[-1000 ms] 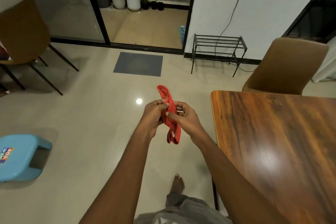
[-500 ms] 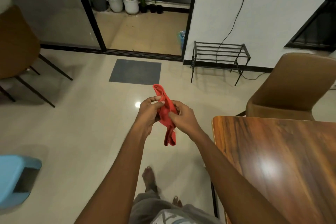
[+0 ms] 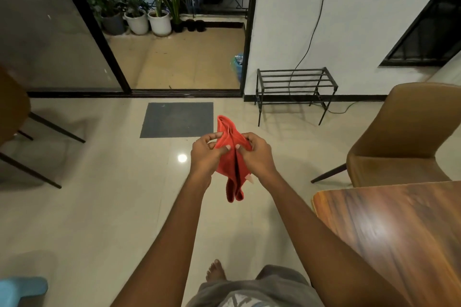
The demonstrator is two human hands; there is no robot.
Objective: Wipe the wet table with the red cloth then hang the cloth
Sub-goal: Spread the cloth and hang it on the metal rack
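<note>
The red cloth hangs folded in the air in front of me, above the tiled floor. My left hand pinches its left side between thumb and fingers. My right hand pinches its right side, thumbs nearly meeting at the fold. The cloth's lower end dangles below both hands. The glossy wooden table lies at the lower right, apart from the cloth and both hands.
A black metal rack stands against the white wall ahead. A brown chair sits beyond the table's corner, another chair at far left. A grey mat lies before the open doorway. A blue stool is at bottom left.
I have stepped forward towards the doorway and rack; the table has slid lower right. Both hands have spread the bunched cloth wider between them.
</note>
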